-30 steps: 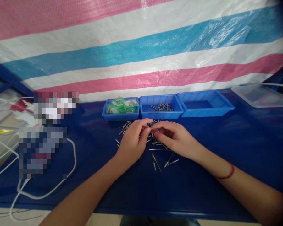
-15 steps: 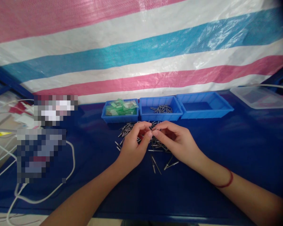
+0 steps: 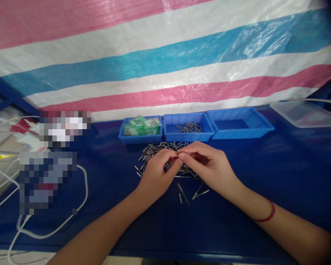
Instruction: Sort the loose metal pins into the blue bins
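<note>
My left hand (image 3: pixel 160 171) and my right hand (image 3: pixel 209 162) meet fingertip to fingertip over a loose pile of blind rivets (image 3: pixel 150 151). Both thumbs are pressed against the forefingers in a pinch. Whatever lies between the fingertips is too small and too covered to make out. Part of the pile is hidden under the hands. Closer to me, a few rivets (image 3: pixel 180 193) lie apart on the blue tabletop, and others (image 3: pixel 200 193) rest below my right hand.
Behind the pile stand three blue bins in a row: one with green plastic packets (image 3: pixel 142 127), one with rivets (image 3: pixel 191 128), and a right-hand bin (image 3: pixel 241 125). A clear plastic lid (image 3: pixel 300 114) lies far right. White cables (image 3: pixel 85 184) loop at left. A striped sheet (image 3: pixel 154 66) hangs behind.
My left hand has shifted slightly right and towards me, its fingertips now closed up against my right hand's. My right hand has barely moved. The bins and loose rivets stay put.
</note>
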A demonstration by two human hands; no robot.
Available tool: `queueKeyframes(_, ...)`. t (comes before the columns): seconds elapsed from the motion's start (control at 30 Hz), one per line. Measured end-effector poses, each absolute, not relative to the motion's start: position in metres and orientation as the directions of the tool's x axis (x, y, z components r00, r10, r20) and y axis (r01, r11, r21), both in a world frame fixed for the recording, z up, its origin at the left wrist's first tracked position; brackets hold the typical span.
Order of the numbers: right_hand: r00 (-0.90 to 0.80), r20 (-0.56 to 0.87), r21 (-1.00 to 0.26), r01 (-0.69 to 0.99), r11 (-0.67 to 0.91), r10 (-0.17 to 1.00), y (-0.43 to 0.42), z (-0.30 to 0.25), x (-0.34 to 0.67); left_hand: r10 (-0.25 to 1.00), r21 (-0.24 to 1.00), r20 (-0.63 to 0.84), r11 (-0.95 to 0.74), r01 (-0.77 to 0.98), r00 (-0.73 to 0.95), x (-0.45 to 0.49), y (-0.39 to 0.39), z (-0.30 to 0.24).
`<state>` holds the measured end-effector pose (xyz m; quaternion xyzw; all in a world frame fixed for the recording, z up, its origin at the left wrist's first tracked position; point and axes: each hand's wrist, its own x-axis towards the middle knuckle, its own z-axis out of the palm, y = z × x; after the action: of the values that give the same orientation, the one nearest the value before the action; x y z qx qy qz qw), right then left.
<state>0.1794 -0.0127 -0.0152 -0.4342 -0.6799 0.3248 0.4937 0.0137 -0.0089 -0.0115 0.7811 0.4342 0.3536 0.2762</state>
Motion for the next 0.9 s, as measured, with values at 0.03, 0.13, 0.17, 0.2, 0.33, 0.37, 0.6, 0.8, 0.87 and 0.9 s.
queueKeyframes(0.03, -0.159, 0.415, -0.846, 0.296, 0.444, 0.896, -0.013, -0.014, 0.180, 0.871, 0.736, 0.305, -0.472, 0.485, 0.385, 0.014, -0.009, -0.011)
queueKeyframes(0.13, -0.239, 0.490, -0.761, 0.351, 0.545, 0.838, -0.014, -0.010, 0.181, 0.857, 0.728, 0.288, -0.486, 0.483, 0.428, 0.013, -0.007, -0.011)
queueKeyframes(0.17, -0.257, 0.511, -0.738, 0.359, 0.572, 0.820, -0.014, -0.009, 0.181, 0.852, 0.724, 0.292, -0.493, 0.482, 0.434, 0.012, -0.006, -0.011)
queueKeyframes(0.2, -0.268, 0.528, -0.719, 0.364, 0.592, 0.806, -0.014, -0.009, 0.182, 0.850, 0.720, 0.298, -0.499, 0.483, 0.433, 0.012, -0.006, -0.011)
queueKeyframes(0.33, -0.281, 0.579, -0.658, 0.392, 0.642, 0.765, -0.012, -0.008, 0.185, 0.863, 0.706, 0.340, -0.496, 0.505, 0.373, 0.008, -0.003, -0.009)
queueKeyframes(0.37, -0.283, 0.590, -0.643, 0.403, 0.652, 0.756, -0.011, -0.009, 0.186, 0.869, 0.705, 0.350, -0.490, 0.512, 0.350, 0.007, -0.003, -0.008)
queueKeyframes(0.6, -0.368, 0.556, -0.595, 0.449, 0.666, 0.745, -0.008, -0.007, 0.189, 0.864, 0.681, 0.384, -0.503, 0.532, 0.325, 0.002, -0.002, 0.001)
queueKeyframes(0.8, -0.067, 0.440, -0.808, 0.406, 0.427, 0.896, 0.013, -0.009, 0.189, 0.896, 0.726, 0.348, -0.445, 0.525, 0.277, 0.004, -0.002, 0.001)
queueKeyframes(0.87, 0.087, 0.362, -0.883, 0.352, 0.312, 0.928, 0.025, -0.013, 0.194, 0.896, 0.718, 0.344, -0.444, 0.536, 0.282, 0.004, -0.001, 0.000)
queueKeyframes(0.9, 0.119, 0.340, -0.901, 0.327, 0.286, 0.933, 0.031, -0.014, 0.197, 0.888, 0.700, 0.350, -0.460, 0.546, 0.299, 0.004, 0.000, -0.001)
